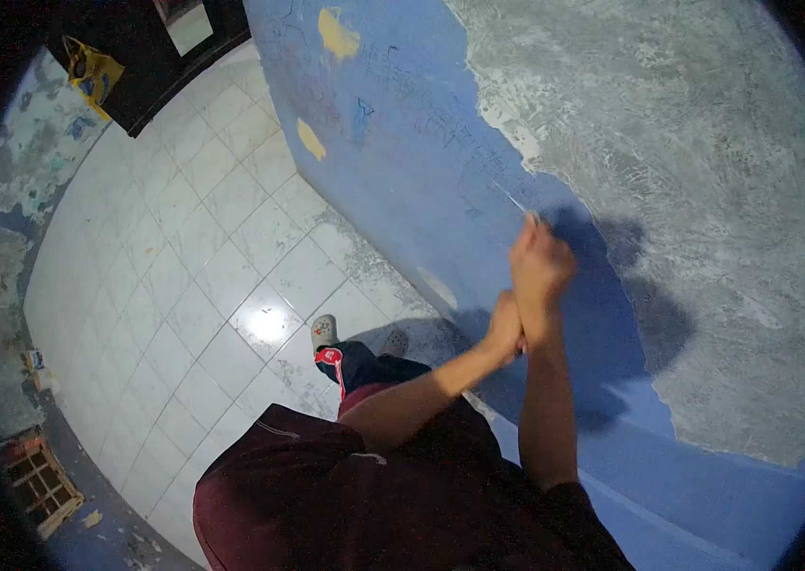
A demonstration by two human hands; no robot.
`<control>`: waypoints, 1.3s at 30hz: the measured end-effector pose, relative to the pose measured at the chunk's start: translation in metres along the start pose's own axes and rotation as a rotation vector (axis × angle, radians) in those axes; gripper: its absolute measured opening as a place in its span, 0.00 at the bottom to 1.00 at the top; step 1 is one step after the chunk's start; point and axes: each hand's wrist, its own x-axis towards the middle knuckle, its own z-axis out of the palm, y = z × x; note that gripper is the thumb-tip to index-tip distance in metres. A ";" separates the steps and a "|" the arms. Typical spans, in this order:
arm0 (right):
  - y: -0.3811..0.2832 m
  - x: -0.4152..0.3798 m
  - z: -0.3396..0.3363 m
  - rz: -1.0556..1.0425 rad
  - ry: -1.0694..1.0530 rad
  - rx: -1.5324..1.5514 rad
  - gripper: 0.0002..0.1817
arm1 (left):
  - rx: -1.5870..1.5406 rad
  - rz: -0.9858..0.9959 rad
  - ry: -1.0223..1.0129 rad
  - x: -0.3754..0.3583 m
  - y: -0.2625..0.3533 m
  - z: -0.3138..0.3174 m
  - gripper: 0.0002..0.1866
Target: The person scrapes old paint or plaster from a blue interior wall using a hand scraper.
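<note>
My right hand (540,266) is closed around the handle of a thin metal scraper (520,204), whose blade rests flat against the blue painted wall (422,162). My left hand (504,328) clasps my right wrist just below it. The blade's tip sits near the edge where blue paint meets bare grey plaster (688,190). Both forearms reach up from my dark red shirt toward the wall.
White tiled floor (184,247) spreads to the left, with paint flakes along the wall's base. My feet in grey slippers (323,331) stand near the wall. A dark doorway with a yellow bag (88,71) is at top left. Bricks (36,476) lie at lower left.
</note>
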 end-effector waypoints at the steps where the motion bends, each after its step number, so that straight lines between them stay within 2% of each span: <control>1: -0.014 0.011 0.002 0.006 -0.078 -0.045 0.17 | 0.005 -0.003 0.006 0.002 0.004 -0.002 0.22; 3: -0.020 0.020 0.006 0.015 -0.143 -0.087 0.16 | -0.128 -0.008 0.002 0.009 0.012 -0.001 0.23; 4: -0.012 0.014 0.004 -0.023 -0.042 -0.061 0.15 | -0.174 -0.013 0.001 0.008 0.013 0.002 0.23; 5: -0.007 0.007 0.001 -0.062 0.054 -0.033 0.15 | -0.026 0.000 0.133 -0.003 0.004 0.010 0.22; 6: -0.007 0.005 -0.002 -0.064 0.053 -0.030 0.15 | 0.122 0.021 0.261 -0.006 0.004 0.014 0.22; 7: -0.006 0.007 -0.003 -0.030 0.035 -0.012 0.15 | 0.117 0.031 0.261 0.001 0.011 0.008 0.22; 8: -0.004 0.005 -0.005 0.007 0.005 0.003 0.16 | 0.193 -0.080 0.094 0.006 0.016 -0.005 0.18; 11: -0.021 0.017 0.020 -0.048 0.018 -0.004 0.17 | 0.275 -0.066 -0.228 0.029 0.006 -0.029 0.16; 12: -0.018 0.017 0.015 -0.043 0.020 -0.005 0.17 | 0.075 -0.043 -0.039 0.021 0.012 -0.014 0.15; 14: -0.013 0.010 -0.002 0.056 -0.027 0.071 0.18 | 0.296 0.100 0.220 0.022 -0.031 -0.009 0.15; 15: -0.015 0.010 0.001 0.057 -0.028 0.069 0.18 | 0.296 0.098 0.218 0.032 -0.040 -0.021 0.15; 16: -0.015 0.013 0.005 0.039 -0.012 0.082 0.18 | 0.297 0.120 0.048 0.033 -0.024 -0.023 0.15; 17: -0.014 0.013 0.006 0.026 -0.005 0.093 0.19 | 0.276 0.005 0.008 0.029 -0.013 -0.023 0.16; 19: -0.026 0.022 0.009 0.006 -0.023 0.039 0.19 | 0.248 -0.227 -0.068 0.006 0.051 -0.009 0.18; 22: -0.019 0.014 0.002 0.023 -0.072 0.021 0.19 | 0.115 -0.160 0.174 -0.005 0.044 0.008 0.16; 24: -0.022 0.024 0.006 0.049 -0.055 0.062 0.20 | -0.125 -0.058 0.280 0.006 0.020 0.012 0.15; 25: -0.031 0.029 0.011 0.011 -0.069 0.013 0.19 | -0.130 -0.052 0.278 0.017 0.017 0.001 0.15; 29: -0.054 0.047 0.020 -0.078 -0.058 -0.048 0.19 | -0.230 -0.059 -0.127 0.062 -0.001 -0.043 0.15; 30: -0.054 0.046 0.016 -0.075 -0.045 -0.043 0.19 | -0.311 -0.076 0.052 0.049 0.000 -0.024 0.15; 32: -0.039 0.033 -0.002 0.000 -0.032 -0.077 0.18 | -0.404 -0.093 0.225 0.028 0.009 -0.006 0.14; 34: -0.041 0.032 -0.006 -0.004 -0.060 -0.112 0.18 | -0.317 -0.153 0.065 0.015 0.017 -0.006 0.15; 36: -0.041 0.036 -0.005 -0.004 -0.071 -0.142 0.17 | -0.295 -0.154 0.006 0.017 0.025 -0.012 0.16; 38: -0.034 0.030 -0.006 -0.022 -0.032 -0.090 0.17 | -0.285 -0.176 -0.041 0.012 0.016 -0.005 0.16; 39: -0.029 0.024 -0.009 -0.022 -0.037 -0.087 0.17 | -0.288 -0.114 0.053 0.008 0.008 0.006 0.16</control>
